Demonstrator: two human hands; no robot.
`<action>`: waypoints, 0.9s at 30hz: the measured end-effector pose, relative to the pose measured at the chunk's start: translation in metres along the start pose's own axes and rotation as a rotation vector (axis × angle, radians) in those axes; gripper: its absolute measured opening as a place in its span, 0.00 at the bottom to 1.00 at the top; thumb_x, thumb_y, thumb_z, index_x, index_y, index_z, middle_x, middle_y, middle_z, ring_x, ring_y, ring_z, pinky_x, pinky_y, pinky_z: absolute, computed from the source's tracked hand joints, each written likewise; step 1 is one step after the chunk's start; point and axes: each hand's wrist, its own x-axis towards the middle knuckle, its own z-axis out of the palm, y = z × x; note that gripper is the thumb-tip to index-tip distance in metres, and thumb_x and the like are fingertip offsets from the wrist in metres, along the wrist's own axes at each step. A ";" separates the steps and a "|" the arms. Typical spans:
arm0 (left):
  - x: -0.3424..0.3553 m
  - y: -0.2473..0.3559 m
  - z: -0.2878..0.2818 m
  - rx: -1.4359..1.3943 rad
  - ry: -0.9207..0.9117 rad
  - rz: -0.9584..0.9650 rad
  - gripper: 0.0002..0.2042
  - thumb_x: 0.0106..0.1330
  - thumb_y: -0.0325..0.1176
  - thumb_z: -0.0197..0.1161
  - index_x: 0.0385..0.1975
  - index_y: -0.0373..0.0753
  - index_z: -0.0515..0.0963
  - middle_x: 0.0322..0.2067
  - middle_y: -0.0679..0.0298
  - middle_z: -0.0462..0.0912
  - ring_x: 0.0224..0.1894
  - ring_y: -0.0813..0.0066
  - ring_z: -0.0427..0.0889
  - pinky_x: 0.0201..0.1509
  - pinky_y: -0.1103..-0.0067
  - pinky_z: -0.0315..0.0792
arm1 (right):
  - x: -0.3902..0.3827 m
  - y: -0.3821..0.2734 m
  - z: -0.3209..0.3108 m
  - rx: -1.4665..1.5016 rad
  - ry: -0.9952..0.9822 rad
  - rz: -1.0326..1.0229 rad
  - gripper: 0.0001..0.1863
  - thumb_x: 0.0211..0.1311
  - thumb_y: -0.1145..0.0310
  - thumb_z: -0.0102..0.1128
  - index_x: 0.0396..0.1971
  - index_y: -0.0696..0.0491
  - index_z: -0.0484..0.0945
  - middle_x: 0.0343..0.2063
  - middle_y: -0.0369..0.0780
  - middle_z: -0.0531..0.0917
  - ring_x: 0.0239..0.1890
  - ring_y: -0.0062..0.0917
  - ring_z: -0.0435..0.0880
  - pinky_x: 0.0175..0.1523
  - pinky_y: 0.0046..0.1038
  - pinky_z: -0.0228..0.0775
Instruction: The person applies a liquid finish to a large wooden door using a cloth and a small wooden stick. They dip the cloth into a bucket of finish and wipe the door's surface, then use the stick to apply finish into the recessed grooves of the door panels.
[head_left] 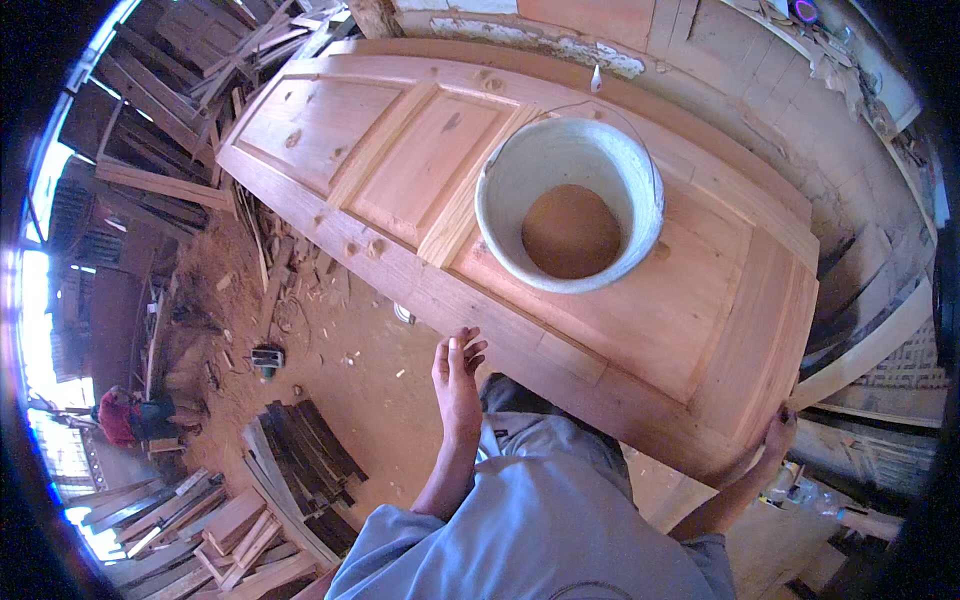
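A wooden panelled door lies across the view below me, raised off the floor. A pale metal bucket with a wire handle stands on it, holding reddish-brown contents at the bottom. My left hand is just beside the door's near long edge, palm partly up, fingers loosely bent and apart, with nothing visible in it. My right hand is at the door's right end, fingers curled on the edge near the corner.
Timber offcuts and stacked boards lie around the dirt floor. A small green-black tool sits there. A person in red bends at the far left. A weathered wall stands behind the door; curved planks lean at right.
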 end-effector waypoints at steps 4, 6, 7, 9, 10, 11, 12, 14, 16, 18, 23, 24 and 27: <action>-0.006 -0.006 0.002 0.008 -0.052 -0.033 0.15 0.74 0.41 0.49 0.45 0.35 0.75 0.45 0.60 0.81 0.41 0.76 0.78 0.47 0.79 0.69 | -0.004 -0.010 0.004 0.179 0.172 -0.015 0.17 0.61 0.64 0.58 0.43 0.62 0.72 0.34 0.44 0.78 0.38 0.30 0.75 0.46 0.33 0.69; -0.001 -0.012 -0.001 -0.022 -0.068 -0.050 0.14 0.74 0.40 0.49 0.45 0.36 0.75 0.44 0.60 0.81 0.40 0.76 0.78 0.47 0.79 0.69 | -0.004 -0.011 0.004 0.118 0.213 -0.061 0.16 0.62 0.66 0.57 0.44 0.61 0.71 0.32 0.44 0.77 0.37 0.30 0.75 0.44 0.34 0.69; -0.001 -0.008 0.003 -0.014 -0.070 -0.032 0.14 0.74 0.40 0.49 0.44 0.36 0.76 0.44 0.60 0.81 0.40 0.76 0.78 0.47 0.79 0.69 | -0.004 -0.010 0.000 0.089 0.230 -0.082 0.15 0.62 0.68 0.56 0.44 0.61 0.71 0.31 0.44 0.76 0.36 0.30 0.75 0.43 0.35 0.69; 0.002 -0.005 0.004 0.002 -0.080 -0.018 0.14 0.74 0.41 0.49 0.45 0.36 0.74 0.45 0.60 0.80 0.43 0.76 0.78 0.49 0.79 0.68 | -0.011 -0.024 -0.003 -0.086 0.324 -0.156 0.12 0.63 0.69 0.55 0.42 0.60 0.71 0.29 0.44 0.75 0.33 0.30 0.75 0.41 0.35 0.68; 0.004 -0.004 0.007 0.001 -0.096 -0.026 0.15 0.74 0.41 0.49 0.47 0.35 0.74 0.47 0.59 0.79 0.46 0.75 0.77 0.51 0.79 0.68 | -0.018 -0.033 -0.004 -0.175 0.374 -0.187 0.11 0.63 0.69 0.54 0.41 0.59 0.71 0.28 0.44 0.74 0.32 0.29 0.74 0.40 0.35 0.68; 0.007 -0.002 0.010 0.026 -0.092 0.011 0.16 0.74 0.41 0.50 0.49 0.35 0.72 0.49 0.58 0.78 0.50 0.73 0.75 0.53 0.77 0.67 | -0.023 -0.045 -0.008 -0.167 0.367 -0.248 0.09 0.65 0.68 0.53 0.40 0.57 0.68 0.26 0.42 0.73 0.28 0.28 0.74 0.36 0.35 0.70; 0.011 -0.001 0.017 0.050 -0.091 0.048 0.17 0.74 0.41 0.50 0.52 0.35 0.71 0.51 0.57 0.76 0.53 0.71 0.74 0.56 0.76 0.66 | -0.029 -0.056 -0.011 -0.103 0.385 -0.240 0.09 0.66 0.67 0.53 0.39 0.56 0.67 0.25 0.41 0.72 0.28 0.27 0.75 0.35 0.34 0.70; 0.026 0.008 0.037 0.072 -0.092 0.153 0.19 0.73 0.41 0.50 0.56 0.34 0.68 0.56 0.56 0.72 0.59 0.67 0.70 0.60 0.73 0.64 | -0.048 -0.076 -0.020 0.022 0.438 -0.214 0.10 0.68 0.65 0.54 0.39 0.54 0.65 0.23 0.39 0.71 0.26 0.24 0.75 0.32 0.31 0.71; 0.044 0.021 0.059 0.076 -0.051 0.297 0.22 0.73 0.41 0.52 0.61 0.34 0.64 0.59 0.55 0.68 0.63 0.64 0.66 0.64 0.71 0.61 | -0.079 -0.160 -0.018 0.379 0.270 0.122 0.13 0.71 0.56 0.52 0.41 0.50 0.67 0.25 0.35 0.74 0.26 0.17 0.74 0.29 0.23 0.70; 0.067 0.027 0.086 0.001 -0.090 0.249 0.24 0.71 0.39 0.54 0.62 0.35 0.63 0.60 0.54 0.67 0.63 0.63 0.65 0.65 0.70 0.60 | -0.109 -0.202 -0.013 0.611 0.256 0.133 0.17 0.72 0.53 0.48 0.46 0.52 0.69 0.29 0.34 0.78 0.27 0.18 0.76 0.29 0.23 0.70; 0.105 0.025 0.116 -0.111 -0.229 0.077 0.25 0.64 0.29 0.58 0.62 0.37 0.64 0.57 0.56 0.70 0.60 0.62 0.69 0.64 0.67 0.62 | -0.158 -0.255 0.019 1.168 -0.132 0.246 0.24 0.72 0.45 0.41 0.52 0.50 0.69 0.33 0.37 0.80 0.28 0.22 0.77 0.31 0.25 0.73; 0.110 0.024 0.114 -0.161 -0.250 0.038 0.26 0.61 0.26 0.57 0.62 0.36 0.65 0.56 0.56 0.71 0.58 0.61 0.70 0.64 0.67 0.63 | -0.162 -0.264 0.030 1.247 -0.135 0.329 0.22 0.73 0.48 0.40 0.53 0.49 0.68 0.34 0.38 0.80 0.27 0.22 0.77 0.29 0.25 0.72; 0.132 0.027 0.099 -0.219 -0.268 -0.080 0.31 0.49 0.21 0.54 0.60 0.35 0.67 0.53 0.55 0.73 0.54 0.59 0.73 0.61 0.66 0.67 | -0.175 -0.272 0.061 1.324 -0.212 0.247 0.22 0.73 0.50 0.42 0.54 0.50 0.69 0.37 0.39 0.80 0.30 0.23 0.77 0.31 0.26 0.72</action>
